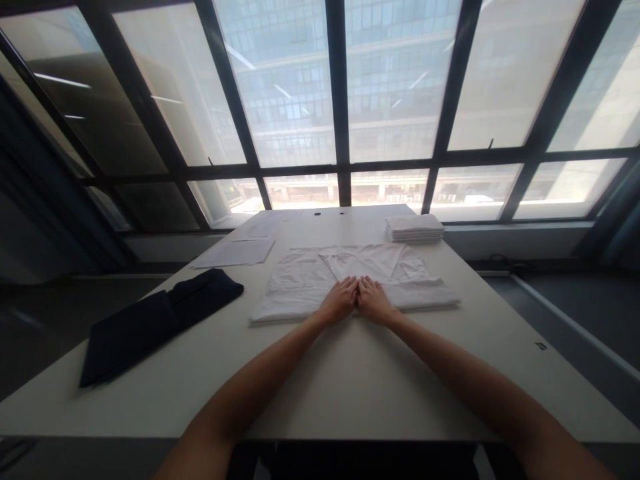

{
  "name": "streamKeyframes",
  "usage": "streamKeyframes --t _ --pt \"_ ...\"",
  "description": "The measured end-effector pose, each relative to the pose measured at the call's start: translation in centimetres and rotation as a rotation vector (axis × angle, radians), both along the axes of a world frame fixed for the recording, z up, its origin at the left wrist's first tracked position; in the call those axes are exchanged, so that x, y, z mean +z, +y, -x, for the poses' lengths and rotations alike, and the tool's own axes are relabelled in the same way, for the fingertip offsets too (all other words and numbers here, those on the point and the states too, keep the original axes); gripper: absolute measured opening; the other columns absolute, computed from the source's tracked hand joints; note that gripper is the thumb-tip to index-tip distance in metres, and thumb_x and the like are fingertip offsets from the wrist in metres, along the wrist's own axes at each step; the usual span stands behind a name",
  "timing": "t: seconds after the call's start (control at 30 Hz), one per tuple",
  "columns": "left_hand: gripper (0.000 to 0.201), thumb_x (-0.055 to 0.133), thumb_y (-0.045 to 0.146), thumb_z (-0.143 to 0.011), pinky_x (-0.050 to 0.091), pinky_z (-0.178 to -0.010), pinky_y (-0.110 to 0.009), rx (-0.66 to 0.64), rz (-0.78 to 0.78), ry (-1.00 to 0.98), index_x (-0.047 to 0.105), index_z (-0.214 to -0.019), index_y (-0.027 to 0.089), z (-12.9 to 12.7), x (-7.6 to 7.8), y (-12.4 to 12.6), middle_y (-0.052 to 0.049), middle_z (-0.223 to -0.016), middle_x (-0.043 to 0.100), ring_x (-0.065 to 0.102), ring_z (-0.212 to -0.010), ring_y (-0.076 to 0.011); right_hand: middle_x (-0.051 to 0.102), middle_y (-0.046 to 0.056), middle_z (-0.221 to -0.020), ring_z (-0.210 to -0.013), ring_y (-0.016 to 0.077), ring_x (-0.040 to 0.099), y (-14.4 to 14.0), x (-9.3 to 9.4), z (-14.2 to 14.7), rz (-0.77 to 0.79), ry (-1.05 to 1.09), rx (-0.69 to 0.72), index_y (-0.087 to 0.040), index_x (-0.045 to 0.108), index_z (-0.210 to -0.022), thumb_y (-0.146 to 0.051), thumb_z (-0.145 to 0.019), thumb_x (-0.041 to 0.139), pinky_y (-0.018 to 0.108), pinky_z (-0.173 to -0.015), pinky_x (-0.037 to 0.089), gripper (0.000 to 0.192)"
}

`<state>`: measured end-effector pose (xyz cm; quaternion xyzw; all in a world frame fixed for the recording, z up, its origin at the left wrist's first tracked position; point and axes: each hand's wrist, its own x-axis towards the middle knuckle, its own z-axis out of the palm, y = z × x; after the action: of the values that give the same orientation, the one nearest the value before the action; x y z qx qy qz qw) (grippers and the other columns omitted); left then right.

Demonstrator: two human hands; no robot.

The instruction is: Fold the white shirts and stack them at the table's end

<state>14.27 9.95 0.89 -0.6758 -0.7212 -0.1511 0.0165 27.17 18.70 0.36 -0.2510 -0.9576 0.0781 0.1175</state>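
A white garment (295, 283) lies spread and partly folded on the table, with creases and a V-shaped overlap toward its far side. My left hand (341, 297) rests flat on its near edge, just left of the middle. Right beside it my right hand (373, 298) lies palm down on the same edge, the two hands touching at the inner fingers. Fingers of both hands are stretched forward over the cloth, and neither hand grips it. The thumbs are mostly hidden.
Dark folded cloth (160, 320) lies on the left of the white table (360, 400). Paper sheets (235, 252) are at the back left. A stack of folded white cloths (415, 228) stands at the back right. A small dark object (541, 346) sits near the right edge.
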Motion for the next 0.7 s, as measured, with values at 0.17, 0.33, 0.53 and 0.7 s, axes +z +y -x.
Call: streamKeyframes --t 0.17,0.33,0.53,0.7 --pt "0.060 0.027 0.046 -0.107 0.022 -0.123 -0.050 -0.008 0.101 0.079 0.036 -0.157 0.014 0.1 -0.6 -0.4 -0.013 -0.164 0.032 0.026 -0.153 -0.0286 0.023 0.016 -0.167 -0.155 0.0288 0.017 5.4 -0.6 -3.6 -0.006 -0.129 -0.047 -0.013 0.029 -0.160 -0.053 -0.105 0.024 0.052 -0.123 0.014 0.068" --pt "0.063 0.023 0.050 -0.107 0.019 -0.124 -0.048 0.002 0.135 0.078 0.033 -0.158 0.015 0.1 -0.5 -0.8 -0.011 -0.166 0.028 0.023 -0.154 -0.0273 0.021 0.012 -0.168 -0.155 0.0251 0.015 11.0 -1.0 -8.3 -0.026 -0.220 -0.204 -0.016 0.027 -0.161 -0.054 -0.105 0.018 0.049 -0.124 0.013 0.069" --pt "0.062 0.023 0.050 -0.107 0.018 -0.125 -0.046 0.009 0.140 0.079 0.034 -0.158 0.017 0.0 -0.4 -0.7 -0.010 -0.166 0.029 0.023 -0.154 -0.0255 0.020 0.010 -0.169 -0.156 0.0259 0.013 14.9 -1.5 -12.4 -0.013 -0.195 -0.359 -0.020 0.028 -0.161 -0.051 -0.104 0.017 0.055 -0.123 0.011 0.066" --pt "0.062 0.023 0.050 -0.107 0.018 -0.125 -0.046 0.012 0.139 0.082 0.034 -0.158 0.018 0.2 -0.5 -0.6 -0.009 -0.166 0.029 0.023 -0.154 -0.0257 0.038 0.020 -0.159 -0.148 0.0313 0.033 16.1 -1.8 -14.6 0.026 -0.032 -0.663 -0.016 0.038 -0.155 -0.043 -0.104 0.025 0.058 -0.116 0.025 0.059"
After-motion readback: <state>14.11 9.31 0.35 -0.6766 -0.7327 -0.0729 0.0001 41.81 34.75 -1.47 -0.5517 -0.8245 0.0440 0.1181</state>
